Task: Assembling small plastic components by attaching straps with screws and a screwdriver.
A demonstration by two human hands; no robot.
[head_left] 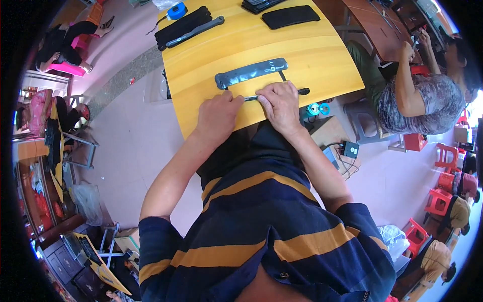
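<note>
Both hands are closed on a narrow dark strip (250, 98) at the near part of a yellow table (201, 48). My left hand (221, 111) grips it at the left, and my right hand (279, 104) pinches it close by. A dark rounded end (303, 91) sticks out past the right hand; whether it belongs to the same strip is hidden by the fingers. Just beyond my hands lies a long, flat, shiny dark-grey band (251, 72) with pale printing. A short thin black strap (283, 75) runs from its right part toward my right hand.
Black fabric pieces (183, 27) with another grey band (195, 32) lie far left, near a blue tape measure (176, 11). A black flat pouch (291, 17) sits far right. Below the table's right edge stands a turquoise-lidded bottle (313, 109). A co-worker (422, 95) sits at right.
</note>
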